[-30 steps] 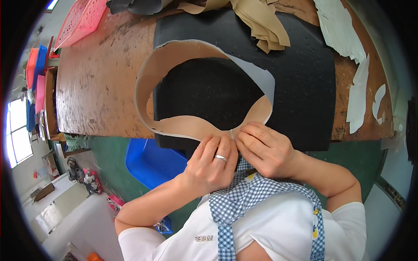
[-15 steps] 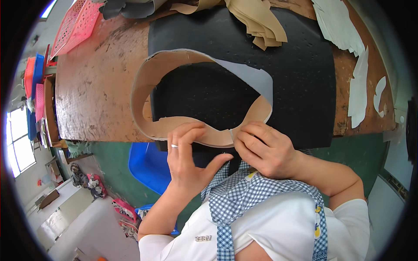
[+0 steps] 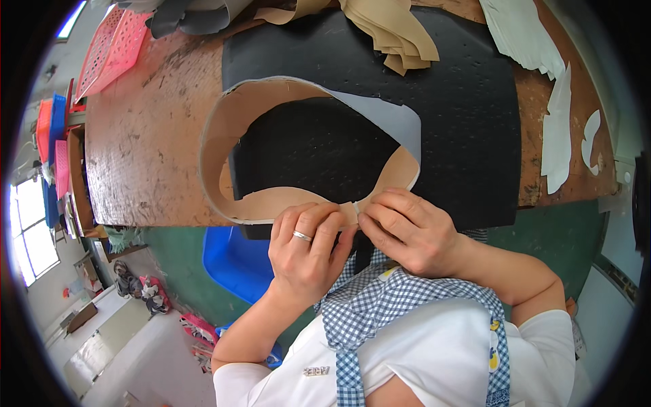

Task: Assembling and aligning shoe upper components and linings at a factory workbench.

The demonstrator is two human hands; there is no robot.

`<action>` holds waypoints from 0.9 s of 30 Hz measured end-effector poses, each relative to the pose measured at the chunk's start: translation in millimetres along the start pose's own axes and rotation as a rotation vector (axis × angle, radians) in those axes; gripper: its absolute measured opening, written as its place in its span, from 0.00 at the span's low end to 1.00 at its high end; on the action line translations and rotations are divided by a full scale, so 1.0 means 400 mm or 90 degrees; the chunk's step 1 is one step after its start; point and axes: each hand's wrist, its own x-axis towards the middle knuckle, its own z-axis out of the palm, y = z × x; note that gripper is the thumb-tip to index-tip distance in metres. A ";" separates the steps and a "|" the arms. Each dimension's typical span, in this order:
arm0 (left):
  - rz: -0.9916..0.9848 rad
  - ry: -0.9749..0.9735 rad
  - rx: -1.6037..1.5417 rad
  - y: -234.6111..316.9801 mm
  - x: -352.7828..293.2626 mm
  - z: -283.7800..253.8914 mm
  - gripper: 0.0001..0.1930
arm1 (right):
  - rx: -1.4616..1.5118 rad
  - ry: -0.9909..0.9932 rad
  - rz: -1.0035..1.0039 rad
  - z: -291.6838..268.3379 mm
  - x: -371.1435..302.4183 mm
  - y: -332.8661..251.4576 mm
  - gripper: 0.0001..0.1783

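A looped strip of tan-and-grey sheet material (image 3: 215, 146) stands on its edge over a black mat (image 3: 468, 149) on the table. Its tan side faces inward, and grey shows along the upper right. At the near side two ends or edges meet in a seam with a small pale spot. My left hand (image 3: 306, 247) pinches the strip just left of that seam, thumb and fingers closed on it; a ring is on one finger. Close by on the right, my right hand (image 3: 410, 230) grips the strip with bent fingers. The fingertips partly cover the seam.
Folded tan pieces (image 3: 390, 34) and grey pieces (image 3: 196, 15) lie at the table's far edge. White sheet scraps (image 3: 556, 136) are on the right. A pink basket (image 3: 112, 51) sits at the far left corner. A blue plastic seat or bin (image 3: 230, 261) stands below the near edge.
My left hand has moved right toward the seam, and its spread thumb has closed against the strip. My right hand stays almost in place. The view has shifted slightly.
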 end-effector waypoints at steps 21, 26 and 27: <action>-0.473 0.198 -0.626 0.071 -0.038 0.046 0.05 | -0.025 0.021 0.061 -0.009 0.015 -0.006 0.18; -0.525 0.273 -0.945 0.077 0.019 0.057 0.05 | -0.052 -0.006 0.104 -0.043 0.016 0.026 0.19; -0.498 0.281 -0.885 0.069 0.021 0.053 0.05 | -0.057 -0.006 0.106 -0.055 0.019 0.036 0.19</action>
